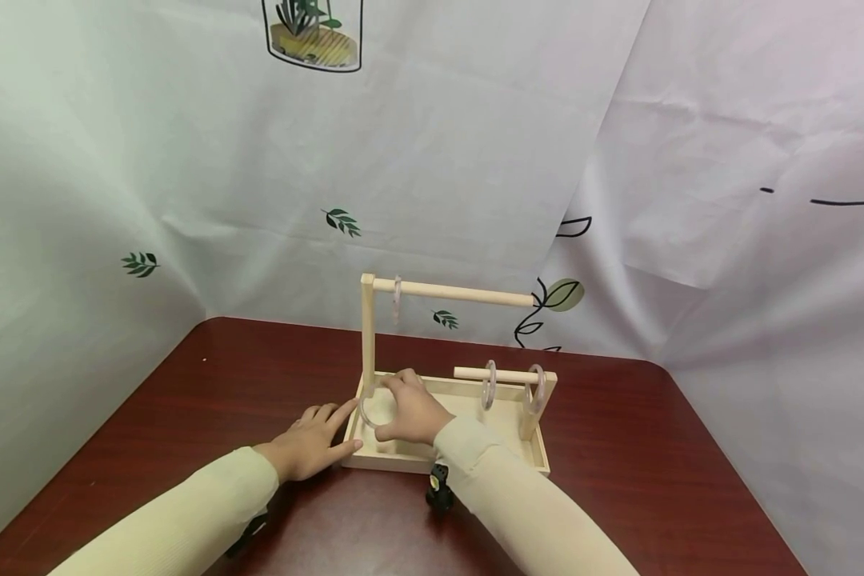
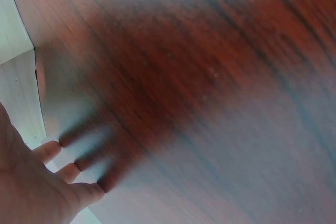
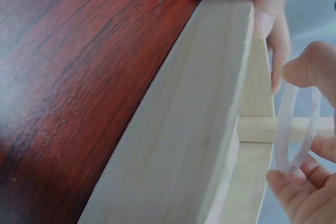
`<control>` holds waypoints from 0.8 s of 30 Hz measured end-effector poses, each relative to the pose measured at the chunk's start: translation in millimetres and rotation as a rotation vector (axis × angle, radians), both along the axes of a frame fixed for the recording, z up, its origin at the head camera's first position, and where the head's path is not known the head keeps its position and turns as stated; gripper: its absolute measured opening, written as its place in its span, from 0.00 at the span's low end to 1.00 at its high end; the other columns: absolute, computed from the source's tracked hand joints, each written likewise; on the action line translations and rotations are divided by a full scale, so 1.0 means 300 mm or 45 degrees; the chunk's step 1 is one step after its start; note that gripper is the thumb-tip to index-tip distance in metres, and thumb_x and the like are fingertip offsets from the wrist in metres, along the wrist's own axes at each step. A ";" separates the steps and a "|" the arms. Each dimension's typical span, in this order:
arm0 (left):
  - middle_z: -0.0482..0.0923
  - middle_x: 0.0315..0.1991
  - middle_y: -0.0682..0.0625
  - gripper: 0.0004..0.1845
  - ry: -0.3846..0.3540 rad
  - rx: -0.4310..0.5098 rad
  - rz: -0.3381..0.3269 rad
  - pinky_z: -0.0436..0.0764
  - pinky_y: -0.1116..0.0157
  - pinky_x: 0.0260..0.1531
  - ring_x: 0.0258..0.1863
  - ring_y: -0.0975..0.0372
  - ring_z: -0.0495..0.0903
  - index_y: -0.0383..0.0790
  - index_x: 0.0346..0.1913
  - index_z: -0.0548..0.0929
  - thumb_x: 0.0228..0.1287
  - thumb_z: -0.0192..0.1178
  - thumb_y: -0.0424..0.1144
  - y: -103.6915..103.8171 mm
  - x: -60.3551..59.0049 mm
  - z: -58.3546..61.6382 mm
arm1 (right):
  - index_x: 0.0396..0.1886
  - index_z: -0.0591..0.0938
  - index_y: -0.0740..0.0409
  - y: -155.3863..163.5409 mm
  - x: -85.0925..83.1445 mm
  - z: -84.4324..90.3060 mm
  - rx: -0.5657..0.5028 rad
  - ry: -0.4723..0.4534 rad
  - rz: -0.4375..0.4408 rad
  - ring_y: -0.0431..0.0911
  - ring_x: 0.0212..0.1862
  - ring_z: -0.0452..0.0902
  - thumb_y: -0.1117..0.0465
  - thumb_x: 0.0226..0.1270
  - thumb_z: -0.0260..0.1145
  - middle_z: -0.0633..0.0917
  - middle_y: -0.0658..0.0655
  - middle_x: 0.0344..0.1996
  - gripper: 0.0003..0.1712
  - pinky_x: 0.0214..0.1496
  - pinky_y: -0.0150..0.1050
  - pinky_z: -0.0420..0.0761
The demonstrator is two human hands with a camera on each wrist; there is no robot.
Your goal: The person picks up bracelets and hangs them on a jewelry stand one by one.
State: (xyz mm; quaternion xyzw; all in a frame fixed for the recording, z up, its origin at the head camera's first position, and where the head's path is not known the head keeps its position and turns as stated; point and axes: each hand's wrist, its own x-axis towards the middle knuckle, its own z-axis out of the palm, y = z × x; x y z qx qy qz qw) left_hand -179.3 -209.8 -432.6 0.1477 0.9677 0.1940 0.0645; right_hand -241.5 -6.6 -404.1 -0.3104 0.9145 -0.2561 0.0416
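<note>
Your right hand (image 1: pixel 412 408) pinches a clear ring (image 3: pixel 294 129) inside the wooden tray (image 1: pixel 475 464), while your left hand (image 1: pixel 313 440), fingers straight, steadies the tray's 9 o'clock edge. Lifting out is the step; next, I judge, raise the ring toward the upper bar (image 1: pixel 454 293) at 12 o'clock, keeping your grip firm.

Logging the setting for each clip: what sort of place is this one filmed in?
Probably a staged tabletop recording corner, not a lived-in room. A dark wooden table is boxed in by hung printed sheets with leaf motifs, and the only prop is a wooden rack tray carrying clear rings.
</note>
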 end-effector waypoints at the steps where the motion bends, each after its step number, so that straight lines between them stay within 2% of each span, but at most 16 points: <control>1: 0.63 0.64 0.32 0.40 0.012 0.001 -0.006 0.63 0.36 0.57 0.65 0.35 0.60 0.42 0.75 0.57 0.69 0.47 0.64 0.000 0.001 -0.001 | 0.63 0.74 0.60 0.000 0.000 0.003 -0.008 -0.001 -0.001 0.49 0.52 0.69 0.57 0.38 0.75 0.71 0.61 0.56 0.46 0.41 0.31 0.74; 6: 0.63 0.64 0.32 0.42 0.011 0.012 -0.003 0.62 0.36 0.58 0.65 0.35 0.59 0.44 0.75 0.56 0.68 0.46 0.66 -0.003 -0.002 -0.013 | 0.64 0.73 0.60 0.007 0.008 0.020 -0.045 -0.034 -0.016 0.50 0.54 0.68 0.59 0.39 0.74 0.71 0.61 0.56 0.45 0.43 0.32 0.74; 10: 0.61 0.66 0.33 0.42 -0.026 -0.006 0.016 0.61 0.37 0.59 0.67 0.36 0.57 0.46 0.76 0.54 0.68 0.47 0.66 -0.003 -0.006 -0.018 | 0.65 0.72 0.63 0.013 0.016 0.030 -0.085 -0.052 -0.023 0.51 0.56 0.68 0.60 0.39 0.74 0.70 0.61 0.56 0.47 0.46 0.34 0.74; 17: 0.61 0.67 0.33 0.41 -0.059 0.006 0.017 0.60 0.36 0.59 0.67 0.36 0.56 0.45 0.76 0.56 0.68 0.49 0.64 0.004 0.002 0.000 | 0.64 0.72 0.62 0.023 0.018 0.035 -0.154 -0.117 -0.042 0.50 0.57 0.70 0.60 0.41 0.74 0.70 0.61 0.56 0.45 0.53 0.39 0.75; 24: 0.62 0.66 0.34 0.41 -0.050 -0.001 0.021 0.61 0.36 0.58 0.66 0.36 0.57 0.46 0.76 0.56 0.67 0.50 0.64 0.005 0.000 0.000 | 0.63 0.72 0.63 0.031 0.019 0.037 -0.225 -0.166 -0.043 0.53 0.57 0.71 0.61 0.43 0.74 0.70 0.61 0.56 0.43 0.54 0.42 0.74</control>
